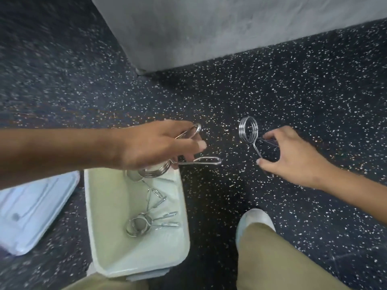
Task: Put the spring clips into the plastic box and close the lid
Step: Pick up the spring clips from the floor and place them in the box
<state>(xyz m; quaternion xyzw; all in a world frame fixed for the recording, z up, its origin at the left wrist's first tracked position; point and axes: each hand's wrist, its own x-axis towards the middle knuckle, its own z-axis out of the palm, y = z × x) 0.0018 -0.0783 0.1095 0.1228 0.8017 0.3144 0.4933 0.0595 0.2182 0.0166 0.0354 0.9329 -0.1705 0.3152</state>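
Note:
My left hand [155, 143] holds a chrome spring clip [199, 161] just over the far end of the open plastic box [100, 206]; its coil hangs above the rim and its handles stick out to the right. My right hand [293, 155] grips the handles of a second spring clip [248, 129] above the speckled floor, coil upward. Several more spring clips [144, 223] lie inside the whitish box. The box's translucent lid [31, 212] lies on the floor to the left of the box.
The dark speckled floor [314, 91] surrounds everything. A grey concrete wall corner [188, 28] rises at the far middle. My khaki trouser leg [282, 258] and white shoe [257, 217] sit at lower right, close to the box.

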